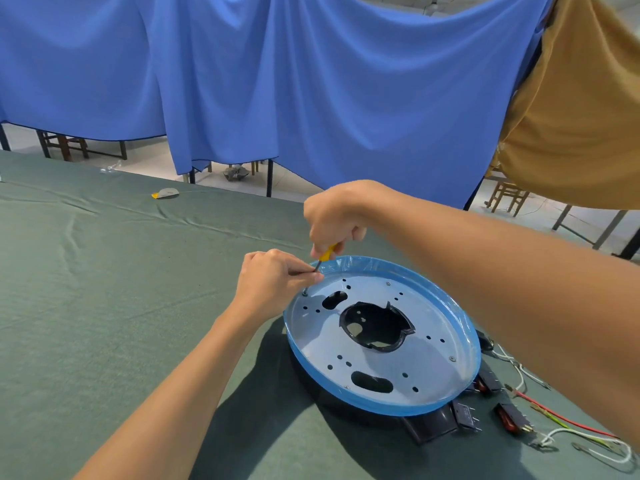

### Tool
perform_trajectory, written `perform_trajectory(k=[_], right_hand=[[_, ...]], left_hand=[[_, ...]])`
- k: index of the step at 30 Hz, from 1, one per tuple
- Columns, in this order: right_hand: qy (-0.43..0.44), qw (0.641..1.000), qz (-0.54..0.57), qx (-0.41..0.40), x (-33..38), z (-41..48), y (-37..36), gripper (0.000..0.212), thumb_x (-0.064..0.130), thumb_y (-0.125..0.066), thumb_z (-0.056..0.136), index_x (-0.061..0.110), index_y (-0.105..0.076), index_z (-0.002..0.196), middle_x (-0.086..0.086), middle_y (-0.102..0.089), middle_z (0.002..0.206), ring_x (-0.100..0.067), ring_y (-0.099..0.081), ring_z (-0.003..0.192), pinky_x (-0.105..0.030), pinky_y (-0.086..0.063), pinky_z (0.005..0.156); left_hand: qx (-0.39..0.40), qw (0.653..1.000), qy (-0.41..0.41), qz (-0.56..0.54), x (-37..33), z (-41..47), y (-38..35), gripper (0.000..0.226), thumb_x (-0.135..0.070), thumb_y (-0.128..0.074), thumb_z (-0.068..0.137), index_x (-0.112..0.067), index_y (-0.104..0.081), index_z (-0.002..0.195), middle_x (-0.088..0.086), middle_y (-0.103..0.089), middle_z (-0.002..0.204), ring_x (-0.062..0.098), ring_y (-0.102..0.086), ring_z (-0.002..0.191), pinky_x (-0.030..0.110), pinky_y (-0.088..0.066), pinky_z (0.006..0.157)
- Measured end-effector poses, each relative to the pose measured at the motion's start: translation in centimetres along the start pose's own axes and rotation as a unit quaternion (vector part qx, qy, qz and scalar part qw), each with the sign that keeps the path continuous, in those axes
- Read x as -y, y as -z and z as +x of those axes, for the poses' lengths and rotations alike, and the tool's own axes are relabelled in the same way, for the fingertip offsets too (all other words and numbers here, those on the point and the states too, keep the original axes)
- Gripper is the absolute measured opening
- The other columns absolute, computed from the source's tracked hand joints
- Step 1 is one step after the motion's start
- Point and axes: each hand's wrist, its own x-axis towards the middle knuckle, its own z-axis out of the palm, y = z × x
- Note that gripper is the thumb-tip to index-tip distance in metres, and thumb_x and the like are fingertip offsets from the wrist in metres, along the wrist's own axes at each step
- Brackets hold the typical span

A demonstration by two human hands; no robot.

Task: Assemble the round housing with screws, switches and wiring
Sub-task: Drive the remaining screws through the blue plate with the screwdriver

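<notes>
Both hands (277, 275) on screwdriver (323, 256) at housing (433, 344) far rim.

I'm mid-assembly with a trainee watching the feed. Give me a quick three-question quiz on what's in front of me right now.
1. True or false: the right hand holds the yellow-handled screwdriver over the far-left edge of the round housing.
2. Fill in: the left hand pinches the screwdriver's dark ____.
3. Where do the loose switches lie? A: inside the housing. B: on the green cloth by the housing's near-right side. C: in the left hand.
Key: 1 true; 2 shaft; 3 B.
</notes>
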Motion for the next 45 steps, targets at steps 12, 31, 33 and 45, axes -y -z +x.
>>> perform_trajectory(k=[12, 31, 33, 45], right_hand=[[0.098, 0.985, 0.023, -0.139, -0.5, -1.5, -0.4, 0.007, 0.023, -0.073, 0.083, 0.027, -0.067, 0.081, 0.003, -0.056, 0.085, -0.009, -0.053, 0.076, -0.029, -0.045, 0.062], [0.068, 0.978, 0.069, -0.186, 0.1, -0.3, -1.0, 0.024, 0.016, -0.061, 0.088, 0.013, -0.053, 0.065, -0.008, -0.058, 0.066, -0.026, -0.059, 0.062, -0.033, -0.050, 0.057], [0.039, 0.974, 0.066, -0.214, 0.2, 0.1, -1.6, 0.033, 0.013, -0.053, 0.090, 0.014, -0.038, 0.061, -0.006, -0.045, 0.063, -0.027, -0.046, 0.055, -0.028, -0.038, 0.048], [0.062, 0.975, 0.069, -0.201, -0.5, 0.3, -1.5, 0.020, 0.021, -0.062, 0.090, 0.011, -0.056, 0.074, -0.006, -0.049, 0.071, -0.027, -0.054, 0.061, -0.031, -0.045, 0.053]], left_hand=[[0.045, 0.999, -0.011, 0.016, 0.7, 0.4, 0.4, 0.022, -0.031, -0.071, 0.087, -0.011, -0.077, 0.077, 0.014, -0.071, 0.078, 0.031, -0.064, 0.083, 0.042, -0.048, 0.084], [0.063, 0.998, -0.005, 0.019, 0.1, 0.5, 0.5, 0.014, -0.025, -0.066, 0.092, -0.019, -0.079, 0.091, 0.012, -0.075, 0.088, 0.030, -0.068, 0.092, 0.042, -0.050, 0.089], [0.030, 1.000, 0.005, 0.001, 0.1, 0.4, 0.4, 0.011, -0.024, -0.072, 0.087, -0.016, -0.080, 0.087, 0.013, -0.075, 0.085, 0.031, -0.067, 0.081, 0.045, -0.053, 0.082], [0.042, 0.999, -0.003, 0.005, 0.0, 0.2, 0.5, 0.012, -0.021, -0.068, 0.090, -0.019, -0.080, 0.091, 0.001, -0.077, 0.089, 0.029, -0.067, 0.077, 0.038, -0.053, 0.075]])
